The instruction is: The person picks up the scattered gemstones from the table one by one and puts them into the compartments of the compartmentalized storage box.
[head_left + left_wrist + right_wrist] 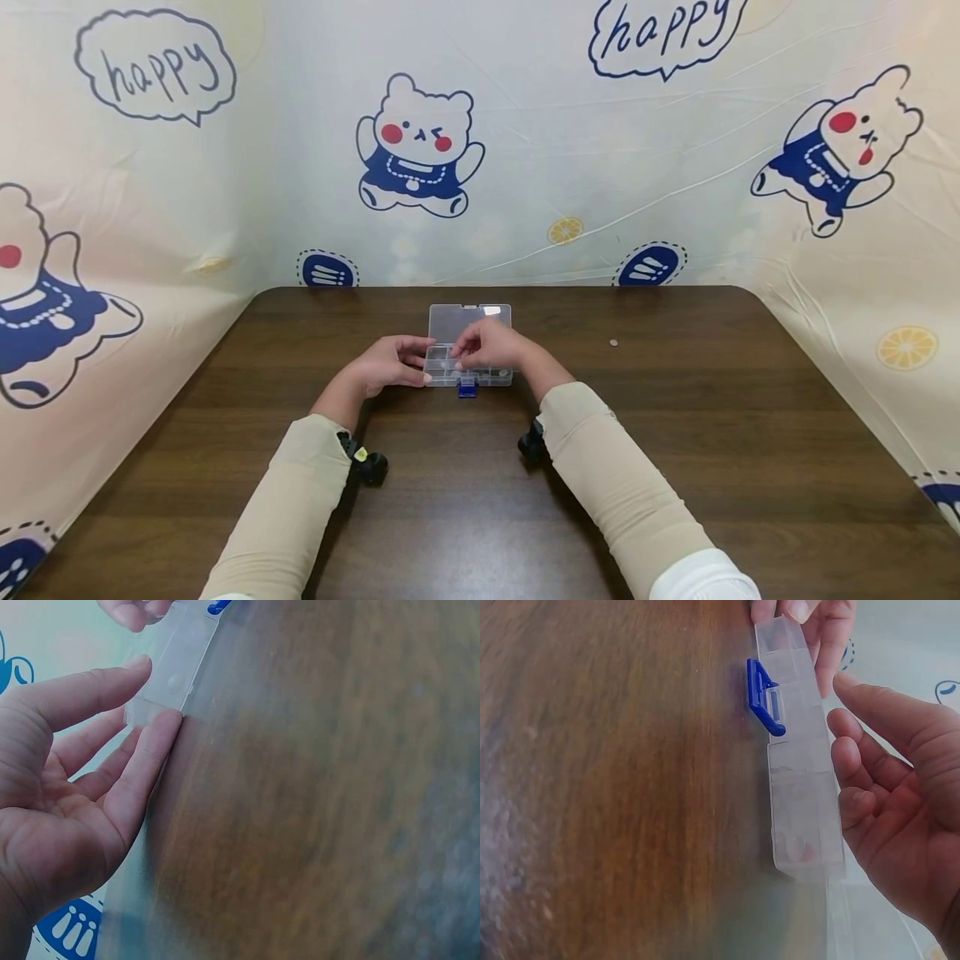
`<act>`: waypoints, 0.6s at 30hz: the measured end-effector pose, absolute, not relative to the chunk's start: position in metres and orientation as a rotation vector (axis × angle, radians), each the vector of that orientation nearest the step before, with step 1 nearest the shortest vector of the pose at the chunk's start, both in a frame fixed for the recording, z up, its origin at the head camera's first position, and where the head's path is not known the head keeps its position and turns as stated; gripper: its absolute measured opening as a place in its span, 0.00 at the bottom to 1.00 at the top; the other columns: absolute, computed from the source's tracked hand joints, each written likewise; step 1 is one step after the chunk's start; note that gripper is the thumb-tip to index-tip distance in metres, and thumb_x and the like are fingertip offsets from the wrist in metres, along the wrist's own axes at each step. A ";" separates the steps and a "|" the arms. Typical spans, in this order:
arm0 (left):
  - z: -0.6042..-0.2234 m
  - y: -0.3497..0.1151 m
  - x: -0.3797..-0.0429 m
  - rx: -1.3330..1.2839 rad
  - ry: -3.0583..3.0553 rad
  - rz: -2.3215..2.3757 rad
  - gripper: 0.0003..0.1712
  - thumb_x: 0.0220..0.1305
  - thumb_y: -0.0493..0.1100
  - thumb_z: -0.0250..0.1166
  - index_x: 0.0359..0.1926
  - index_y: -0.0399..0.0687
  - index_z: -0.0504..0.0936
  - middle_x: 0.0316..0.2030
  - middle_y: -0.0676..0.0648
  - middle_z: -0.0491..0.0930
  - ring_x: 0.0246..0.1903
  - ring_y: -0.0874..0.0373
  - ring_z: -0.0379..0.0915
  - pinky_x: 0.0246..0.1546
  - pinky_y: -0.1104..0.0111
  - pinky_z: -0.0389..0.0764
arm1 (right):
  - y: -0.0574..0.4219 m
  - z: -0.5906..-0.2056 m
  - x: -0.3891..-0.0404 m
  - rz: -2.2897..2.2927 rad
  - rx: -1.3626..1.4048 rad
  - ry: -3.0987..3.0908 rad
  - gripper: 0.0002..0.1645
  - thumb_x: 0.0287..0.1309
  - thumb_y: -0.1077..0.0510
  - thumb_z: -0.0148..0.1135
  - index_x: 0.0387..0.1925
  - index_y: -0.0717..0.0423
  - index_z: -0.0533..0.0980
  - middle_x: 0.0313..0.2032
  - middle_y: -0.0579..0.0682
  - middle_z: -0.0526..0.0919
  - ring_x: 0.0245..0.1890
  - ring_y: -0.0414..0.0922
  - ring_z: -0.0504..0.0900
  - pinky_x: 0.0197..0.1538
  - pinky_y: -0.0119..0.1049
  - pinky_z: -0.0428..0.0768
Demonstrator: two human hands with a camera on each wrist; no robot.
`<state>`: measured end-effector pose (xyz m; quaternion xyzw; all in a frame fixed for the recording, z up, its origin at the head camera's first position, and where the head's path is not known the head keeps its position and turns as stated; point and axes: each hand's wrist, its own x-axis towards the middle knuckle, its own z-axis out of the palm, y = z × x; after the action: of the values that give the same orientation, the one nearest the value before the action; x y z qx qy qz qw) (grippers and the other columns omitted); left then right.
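A clear plastic compartment box (437, 364) stands on the table with its lid (450, 319) tipped up at the back and a blue latch (467, 389) hanging at the front. My left hand (390, 362) grips the box's left end, thumb and fingers on either side. Over the left-middle compartments, my right hand (491, 343) has its thumb and fingers bent downward, tips close above the dividers; I cannot tell whether something small is between them. Through the front wall, a small pale round piece (795, 846) shows in an end compartment.
A tiny pale round piece (613, 342) lies on the brown wooden table (465, 500), right of the box. Behind the table's back edge hangs a printed cloth (525, 167) with cartoon bears. Both wrists carry black cameras.
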<state>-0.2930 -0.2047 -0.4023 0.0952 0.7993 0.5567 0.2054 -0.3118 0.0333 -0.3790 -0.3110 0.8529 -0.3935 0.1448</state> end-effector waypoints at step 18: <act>-0.405 -0.205 -0.294 0.257 2.239 1.552 0.42 0.52 0.27 0.71 0.68 0.38 0.67 0.59 0.33 0.71 0.49 0.45 0.73 0.47 0.61 0.82 | 0.053 -0.383 -0.306 -1.319 -0.876 2.473 0.12 0.53 0.60 0.73 0.39 0.61 0.84 0.32 0.48 0.83 0.33 0.45 0.78 0.40 0.33 0.81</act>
<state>-0.2936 -0.2047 -0.4046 0.0920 0.8015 0.5555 0.2014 -0.3058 0.0525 -0.3831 -0.2968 0.8378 -0.4467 0.1024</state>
